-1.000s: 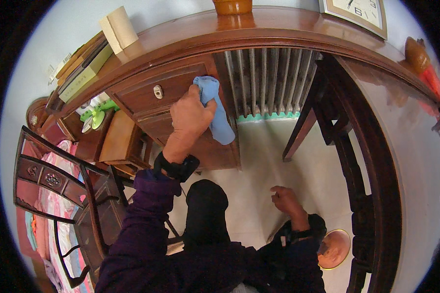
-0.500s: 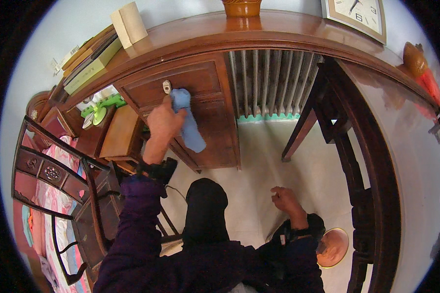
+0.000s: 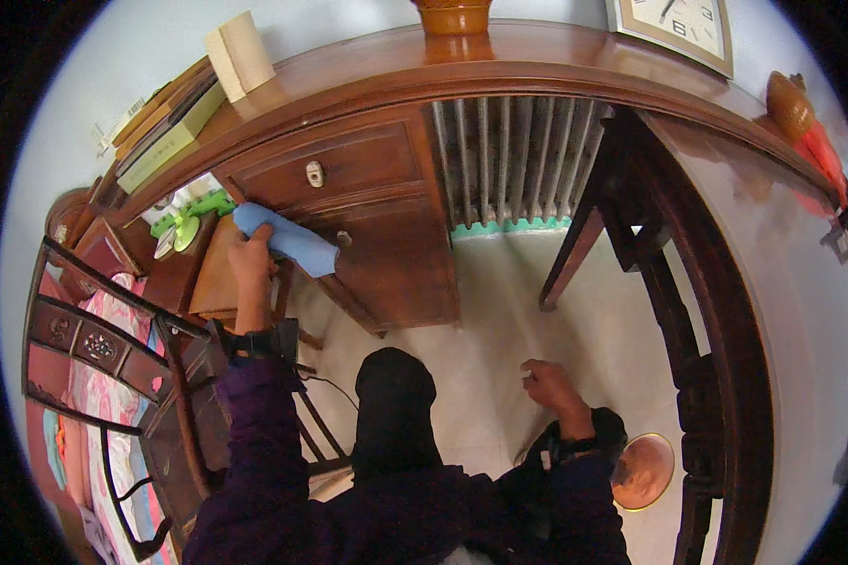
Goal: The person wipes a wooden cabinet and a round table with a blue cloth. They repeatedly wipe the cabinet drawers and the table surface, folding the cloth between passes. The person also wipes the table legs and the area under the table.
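My left hand [image 3: 250, 256] is closed round a blue cloth [image 3: 297, 247], holding it by its left part. The cloth stretches to the right across the left edge of a dark wooden cabinet [image 3: 400, 259]. Above it, the drawer front has a pale metal knob [image 3: 315, 173]; a second, smaller fitting [image 3: 344, 239] shows on the door, right beside the cloth. My right hand [image 3: 553, 388] hangs low over the pale floor near my right knee. Its fingers are loosely bent with a small gap between them, and nothing shows in them.
A dark wooden chair [image 3: 174, 377] stands at the left, beside a bed [image 3: 113, 330]. Along the back, the wooden top [image 3: 367, 61] carries boxes, a brown pot and a clock. A radiator [image 3: 518, 160] sits beneath. At the right stands a dark-framed table [image 3: 725, 311], with a round stool [image 3: 643, 471] near it.
My left hand has moved left with the blue cloth, from the drawer knob to the cabinet's left edge. The cloth now lies more sideways. My right hand has stayed nearly still.
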`<state>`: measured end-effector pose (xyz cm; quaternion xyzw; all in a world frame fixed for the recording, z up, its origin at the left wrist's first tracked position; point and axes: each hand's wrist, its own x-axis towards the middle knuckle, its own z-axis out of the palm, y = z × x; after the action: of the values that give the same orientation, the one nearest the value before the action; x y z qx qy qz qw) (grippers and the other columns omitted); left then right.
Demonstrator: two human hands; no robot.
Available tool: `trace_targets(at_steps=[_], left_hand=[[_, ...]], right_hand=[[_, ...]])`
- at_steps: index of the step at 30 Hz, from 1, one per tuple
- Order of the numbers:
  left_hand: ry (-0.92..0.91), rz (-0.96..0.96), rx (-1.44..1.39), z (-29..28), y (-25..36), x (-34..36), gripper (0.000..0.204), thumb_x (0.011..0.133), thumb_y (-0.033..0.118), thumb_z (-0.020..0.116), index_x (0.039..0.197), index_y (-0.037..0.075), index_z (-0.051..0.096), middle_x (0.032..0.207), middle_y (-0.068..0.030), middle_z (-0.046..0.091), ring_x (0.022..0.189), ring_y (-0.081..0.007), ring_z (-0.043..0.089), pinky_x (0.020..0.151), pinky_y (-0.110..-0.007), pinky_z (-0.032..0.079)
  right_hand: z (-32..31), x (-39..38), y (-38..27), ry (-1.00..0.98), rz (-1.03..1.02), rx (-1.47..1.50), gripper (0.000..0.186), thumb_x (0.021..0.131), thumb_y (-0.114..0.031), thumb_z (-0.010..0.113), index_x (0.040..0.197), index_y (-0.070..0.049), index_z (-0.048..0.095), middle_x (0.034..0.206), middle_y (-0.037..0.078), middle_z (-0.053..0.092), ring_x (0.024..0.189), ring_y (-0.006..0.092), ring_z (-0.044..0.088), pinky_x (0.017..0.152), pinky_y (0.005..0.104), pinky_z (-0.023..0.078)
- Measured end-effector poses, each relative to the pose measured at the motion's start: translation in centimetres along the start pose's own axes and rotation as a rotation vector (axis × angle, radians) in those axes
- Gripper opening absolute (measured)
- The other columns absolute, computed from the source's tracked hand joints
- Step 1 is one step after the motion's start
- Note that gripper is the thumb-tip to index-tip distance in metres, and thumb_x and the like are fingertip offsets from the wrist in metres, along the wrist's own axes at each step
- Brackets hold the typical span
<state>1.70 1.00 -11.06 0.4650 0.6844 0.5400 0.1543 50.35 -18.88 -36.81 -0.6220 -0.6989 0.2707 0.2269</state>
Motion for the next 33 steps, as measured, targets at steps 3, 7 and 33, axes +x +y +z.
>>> trace_targets(at_steps=[3, 7, 33], left_hand=[[-0.104, -0.18, -0.352, 2.0, 0.2, -1.1, 0.035, 0.08, 0.018, 0.074, 0.104, -0.004, 0.063, 0.076, -0.0117, 0.062, 0.049, -0.0201, 0.055, 0.042, -0.034, 0.041], [-0.037, -0.216, -0.59, 5.9, 2.4, -3.6, 0.031, 0.08, 0.015, 0.075, 0.1, -0.003, 0.061, 0.069, -0.0097, 0.058, 0.043, -0.0191, 0.051, 0.039, -0.032, 0.039], [-1.166, -0.136, 0.024, 16.6, -4.3, -22.3, 0.036, 0.083, 0.018, 0.077, 0.11, -0.002, 0.066, 0.083, -0.0102, 0.069, 0.062, -0.0167, 0.064, 0.053, -0.028, 0.052]], right_hand=[[0.1, -0.1, -0.2, 0.05, -0.054, -0.066, 0.028, 0.081, -0.013, 0.07, 0.108, -0.006, 0.071, 0.092, 0.023, 0.071, 0.085, 0.0385, 0.069, 0.078, 0.0443, 0.055], [0.0, -0.4, -0.6, -0.002, 0.059, -0.01, 0.028, 0.082, -0.014, 0.069, 0.108, -0.006, 0.071, 0.095, 0.024, 0.07, 0.088, 0.0401, 0.068, 0.081, 0.045, 0.055], [-1.1, -0.2, -2.8, 0.232, 0.001, 0.221, 0.028, 0.085, -0.013, 0.07, 0.111, -0.002, 0.07, 0.088, 0.017, 0.07, 0.076, 0.0235, 0.068, 0.069, 0.0353, 0.055]])
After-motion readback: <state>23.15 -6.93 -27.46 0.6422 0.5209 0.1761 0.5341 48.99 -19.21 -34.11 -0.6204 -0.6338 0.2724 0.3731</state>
